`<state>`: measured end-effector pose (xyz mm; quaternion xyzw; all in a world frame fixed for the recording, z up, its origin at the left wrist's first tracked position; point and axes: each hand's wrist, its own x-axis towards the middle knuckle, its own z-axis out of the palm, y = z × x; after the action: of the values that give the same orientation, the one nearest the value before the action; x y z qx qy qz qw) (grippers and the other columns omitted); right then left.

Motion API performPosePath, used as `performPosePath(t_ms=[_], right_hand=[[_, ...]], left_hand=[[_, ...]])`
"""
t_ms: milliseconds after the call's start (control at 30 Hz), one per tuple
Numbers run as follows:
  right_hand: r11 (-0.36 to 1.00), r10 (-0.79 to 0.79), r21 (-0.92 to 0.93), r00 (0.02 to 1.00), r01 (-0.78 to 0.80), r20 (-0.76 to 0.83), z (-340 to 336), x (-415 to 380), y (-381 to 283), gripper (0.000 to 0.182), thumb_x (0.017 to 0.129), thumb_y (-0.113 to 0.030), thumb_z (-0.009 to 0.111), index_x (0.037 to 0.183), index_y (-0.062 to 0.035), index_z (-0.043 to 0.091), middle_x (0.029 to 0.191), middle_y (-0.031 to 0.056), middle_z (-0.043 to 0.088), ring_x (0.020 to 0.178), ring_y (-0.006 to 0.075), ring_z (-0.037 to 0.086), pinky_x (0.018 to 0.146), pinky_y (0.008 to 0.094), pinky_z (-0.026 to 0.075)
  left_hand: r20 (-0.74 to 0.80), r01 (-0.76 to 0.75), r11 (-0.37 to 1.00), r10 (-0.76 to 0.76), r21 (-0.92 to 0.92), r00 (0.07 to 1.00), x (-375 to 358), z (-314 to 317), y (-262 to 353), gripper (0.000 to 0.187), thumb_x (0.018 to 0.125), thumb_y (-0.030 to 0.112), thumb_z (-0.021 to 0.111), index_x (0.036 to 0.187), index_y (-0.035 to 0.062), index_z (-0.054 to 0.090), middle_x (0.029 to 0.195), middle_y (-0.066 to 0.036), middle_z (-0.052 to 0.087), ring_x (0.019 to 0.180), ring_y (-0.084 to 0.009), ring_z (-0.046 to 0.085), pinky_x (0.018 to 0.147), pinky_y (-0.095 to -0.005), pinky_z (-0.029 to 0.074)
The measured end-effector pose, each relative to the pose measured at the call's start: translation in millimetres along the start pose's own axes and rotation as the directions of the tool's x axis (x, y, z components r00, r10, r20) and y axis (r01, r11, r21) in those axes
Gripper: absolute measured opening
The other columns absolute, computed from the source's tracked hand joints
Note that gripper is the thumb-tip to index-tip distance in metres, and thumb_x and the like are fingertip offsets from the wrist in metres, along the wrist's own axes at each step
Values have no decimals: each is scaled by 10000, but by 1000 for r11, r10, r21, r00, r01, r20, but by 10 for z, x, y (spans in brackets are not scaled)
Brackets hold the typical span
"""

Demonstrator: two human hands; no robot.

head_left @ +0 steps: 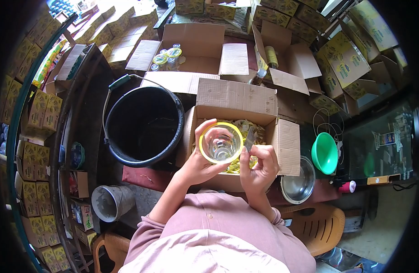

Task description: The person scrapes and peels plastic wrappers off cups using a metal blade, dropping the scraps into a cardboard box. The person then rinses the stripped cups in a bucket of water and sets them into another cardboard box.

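Note:
My left hand [201, 163] is wrapped round a clear glass [221, 144] with a yellow band at its rim, its open mouth facing me. Close to the glass's right side, my right hand [259, 170] pinches a small dark flat blade-like piece [250, 139] between thumb and fingers. Both hands are above an open cardboard box [282, 141] that holds yellow and pale scraps [259, 132]. The glass hides part of the box's contents.
A black bucket [143, 125] stands left of the box, a grey bucket [113, 203] below it. Behind, an open carton [191, 41] holds several yellow-rimmed glasses [166, 59]. A steel bowl [298, 180] and green bowl [325, 153] are at the right.

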<state>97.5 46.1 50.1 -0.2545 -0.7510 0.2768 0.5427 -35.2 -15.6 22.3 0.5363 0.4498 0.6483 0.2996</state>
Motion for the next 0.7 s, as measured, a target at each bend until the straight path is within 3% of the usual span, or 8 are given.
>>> performPosePath(t_ms=[167,267,367,433,533,600,700], right_hand=[[1000,-29,9,999,30,-15,27,29,-24,159,675,48,670,795,-9,582,709,86,567,612,172,574,535,255,462],[999,-42,-3,999,42,-18,50,31,4,153,681,52,658,800,-4,580,724,90,560,629,168,563,544,250,457],[997,-59,-47,998,59,0,69,37,-4,136,700,60,634,803,7,564,751,89,539,659,147,537,558,237,442],[995,-64,-81,998,64,6,79,68,-8,141,695,67,637,803,7,569,748,85,537,655,137,535,552,232,442],[998,-4,67,999,1,45,62,72,66,147,692,73,641,804,7,572,749,76,534,651,121,529,549,223,441],[998,19,61,999,-22,42,53,36,65,145,696,79,629,805,13,561,753,71,530,667,116,523,570,220,440],[998,26,55,1000,-27,15,44,-8,33,149,685,70,639,796,5,563,738,74,541,653,134,537,565,231,443]], left_hand=[[-20,9,999,-10,-50,1000,23,-1,19,743,682,29,661,1292,16,237,1272,-130,232,1073,-227,463,923,-343,404],[17,-16,991,13,132,1000,10,-60,15,703,678,32,667,1268,12,286,1269,-130,231,1067,-229,466,917,-343,409],[14,-24,982,22,187,1000,-4,-76,6,690,648,-12,690,1243,30,343,1284,-88,198,1068,-168,468,895,-322,435],[40,-36,979,29,199,999,-14,-71,59,682,651,28,693,1238,28,347,1273,-114,216,1064,-207,468,906,-331,420],[46,-1,988,-6,156,999,-37,-62,77,669,646,47,703,1226,33,368,1270,-122,224,1049,-222,479,910,-332,413],[49,18,994,-23,112,999,-39,-67,78,658,647,43,701,1219,27,376,1274,-121,221,1048,-218,482,912,-334,413],[46,-14,999,12,45,999,-34,-79,6,775,655,-9,682,1291,32,243,1263,-118,266,1078,-189,468,917,-333,416]])
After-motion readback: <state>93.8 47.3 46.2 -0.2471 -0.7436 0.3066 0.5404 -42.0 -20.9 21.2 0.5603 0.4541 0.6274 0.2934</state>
